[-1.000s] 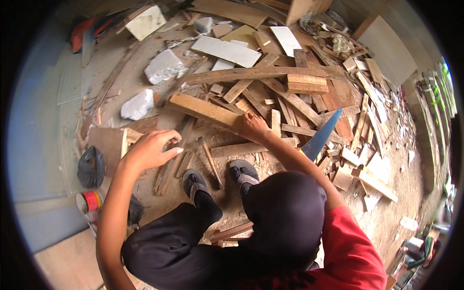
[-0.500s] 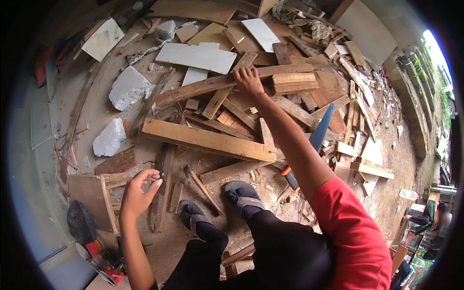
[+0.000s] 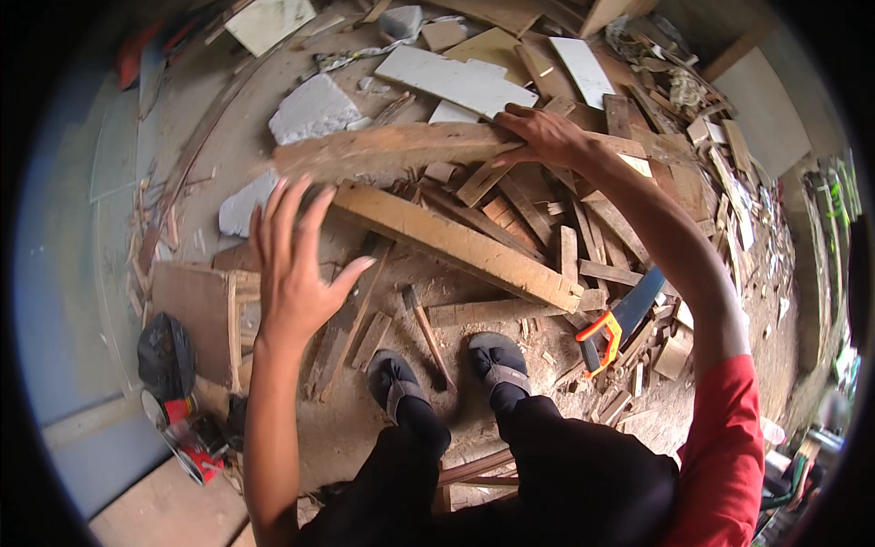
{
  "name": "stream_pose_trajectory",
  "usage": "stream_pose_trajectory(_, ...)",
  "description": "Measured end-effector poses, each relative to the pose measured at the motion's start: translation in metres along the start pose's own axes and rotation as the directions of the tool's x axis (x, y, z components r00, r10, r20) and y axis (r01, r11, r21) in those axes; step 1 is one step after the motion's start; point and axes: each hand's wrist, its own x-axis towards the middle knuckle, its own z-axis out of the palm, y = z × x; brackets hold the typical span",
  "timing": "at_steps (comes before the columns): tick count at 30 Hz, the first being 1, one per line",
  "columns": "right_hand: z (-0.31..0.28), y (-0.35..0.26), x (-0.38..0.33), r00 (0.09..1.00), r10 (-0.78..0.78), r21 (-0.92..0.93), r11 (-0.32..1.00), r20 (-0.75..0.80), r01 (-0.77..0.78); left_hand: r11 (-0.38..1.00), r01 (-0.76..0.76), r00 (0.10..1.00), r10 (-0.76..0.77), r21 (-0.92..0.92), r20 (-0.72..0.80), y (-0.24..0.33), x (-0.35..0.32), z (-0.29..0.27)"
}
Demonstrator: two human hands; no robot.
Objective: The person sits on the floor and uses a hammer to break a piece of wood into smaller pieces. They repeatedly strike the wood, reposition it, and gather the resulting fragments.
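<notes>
My right hand (image 3: 547,137) grips a long, rough wooden beam (image 3: 401,146) near its middle, fingers over the far edge and thumb on the near side. Stretched out with fingers spread, my left hand (image 3: 296,269) holds nothing; in the picture it lies just below that beam's left end. A second, squared timber (image 3: 456,242) slants across the pile between my hands, its left end close to my left fingers. To the right, below my right forearm, a handsaw (image 3: 629,314) with a blue blade and an orange and black handle rests among offcuts.
Scrap wood and white boards (image 3: 456,80) cover the ground ahead. Pale broken blocks (image 3: 314,111) lie at the left. A hammer-like tool (image 3: 427,335) lies by my sandalled feet. A wooden box (image 3: 196,310) and a black bag (image 3: 167,356) stand at the lower left.
The gripped beam has swung nearly level in the picture and seems lifted. My left hand has moved forward and spread its fingers. The whole view has shifted, bringing the saw's handle into plain sight.
</notes>
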Motion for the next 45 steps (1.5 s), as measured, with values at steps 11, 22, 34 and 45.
stream_pose_trajectory(11, 0.062, -0.148, 0.037, 0.718, -0.378, -0.080, 0.908, -0.585, 0.412, 0.913, 0.372, 0.854, -0.408, 0.170, 0.323, -0.050, -0.046, 0.068)
stream_pose_trajectory(22, 0.164, -0.160, -0.076, 0.957, 0.253, 0.075, 0.967, -0.143, -0.245, 0.899, 0.314, 0.835, -0.415, 0.306, 0.363, -0.057, -0.071, 0.112)
stream_pose_trajectory(34, 0.166, -0.147, -0.065, 0.956, 0.281, 0.165, 0.950, -0.087, -0.265, 0.709, 0.684, 0.485, -0.269, -0.170, 0.832, -0.099, -0.080, 0.123)
stream_pose_trajectory(45, 0.139, -0.120, -0.041, 0.801, 0.599, 0.858, 0.405, 0.013, -0.316, 0.829, 0.553, 0.681, -0.395, -0.080, 0.616, -0.047, -0.071, 0.099)
